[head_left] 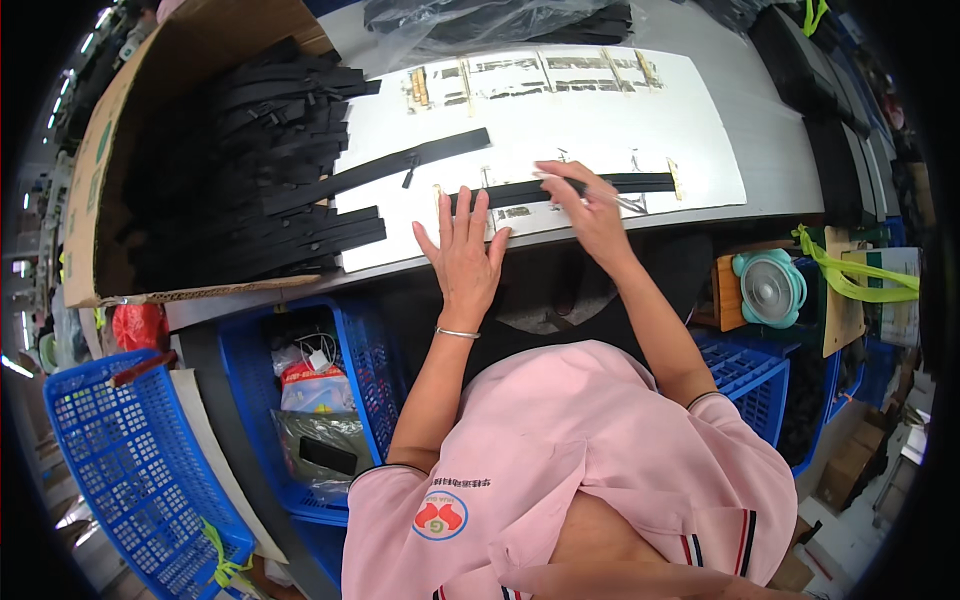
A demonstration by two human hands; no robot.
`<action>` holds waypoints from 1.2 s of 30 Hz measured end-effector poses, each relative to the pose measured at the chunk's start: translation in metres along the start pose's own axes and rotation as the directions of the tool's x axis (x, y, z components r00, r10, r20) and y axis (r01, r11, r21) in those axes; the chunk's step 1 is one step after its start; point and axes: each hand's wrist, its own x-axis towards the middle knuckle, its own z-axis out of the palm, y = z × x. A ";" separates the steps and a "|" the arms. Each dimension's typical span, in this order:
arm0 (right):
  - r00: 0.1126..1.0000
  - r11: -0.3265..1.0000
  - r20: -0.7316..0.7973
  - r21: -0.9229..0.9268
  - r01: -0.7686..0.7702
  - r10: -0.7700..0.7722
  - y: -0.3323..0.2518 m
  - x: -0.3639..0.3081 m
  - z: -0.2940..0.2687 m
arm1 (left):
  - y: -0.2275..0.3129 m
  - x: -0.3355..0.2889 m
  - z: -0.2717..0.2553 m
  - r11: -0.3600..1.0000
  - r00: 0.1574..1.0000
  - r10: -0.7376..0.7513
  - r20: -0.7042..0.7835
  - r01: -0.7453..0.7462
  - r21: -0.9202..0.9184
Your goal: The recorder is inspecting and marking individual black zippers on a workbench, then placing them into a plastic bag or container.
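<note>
A black zipper strip lies straight across the white board, along marked lines near its front edge. My left hand is spread flat with its fingertips pressing down the strip's left end. Over the middle of the strip, my right hand is closed in a pinch on a slim pen, and its fingers partly hide both pen and strip. Another black zipper with a dangling pull lies slantwise on the board beyond my left hand.
An open cardboard box on its side at the left holds a heap of black zippers. Clear plastic film covers dark goods at the back. Blue baskets stand below the table; a small turquoise fan is at the right.
</note>
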 end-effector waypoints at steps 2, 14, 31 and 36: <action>0.999 1.000 0.044 0.013 -0.007 0.006 0.003 0.011 0.021 | 0.001 0.000 0.001 1.000 1.000 -0.006 -0.021 0.006 -0.027; 0.982 0.934 0.168 -0.331 0.133 -0.081 0.056 0.021 0.053 | 0.001 -0.001 0.003 1.000 0.998 -0.010 -0.055 0.009 -0.019; 0.964 0.942 0.207 -0.254 0.221 -0.170 0.053 0.021 0.049 | 0.001 -0.001 0.005 1.000 0.998 -0.003 -0.056 0.002 -0.001; 0.939 0.886 0.255 -0.343 0.311 -0.230 0.061 0.021 0.047 | 0.003 0.000 0.003 1.000 0.999 -0.003 -0.052 0.003 0.011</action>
